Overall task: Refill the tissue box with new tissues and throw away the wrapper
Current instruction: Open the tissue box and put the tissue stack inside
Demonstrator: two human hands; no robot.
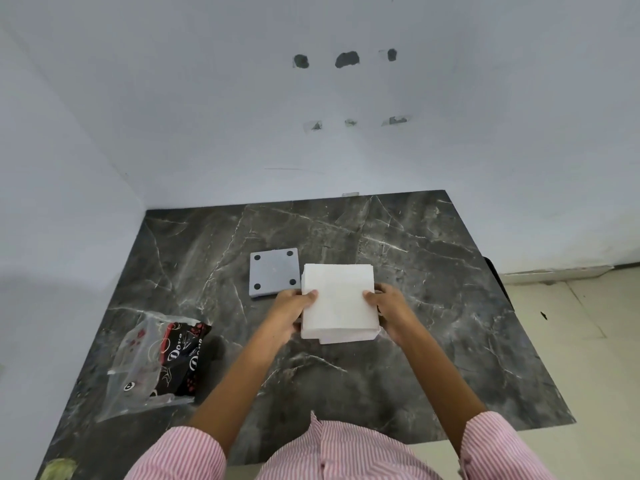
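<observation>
White tissues [337, 299], dark veined table [433, 271]

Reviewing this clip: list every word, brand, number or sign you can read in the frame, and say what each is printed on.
"Dove", as best it reads, in white script, printed twice on the black and red part of the wrapper.
A small round black mark near the wrapper's lower left: too small to read.
Tissue stack, grey square plate, table and wall: no text.

the table [398, 244] is dark, polished marble-look stone with pale veins. on it, a soft white paper tissue stack [337, 301], a matt grey plastic plate [274, 271] just left, and a glossy, crinkled plastic wrapper [156, 365] at the table's left edge.
</observation>
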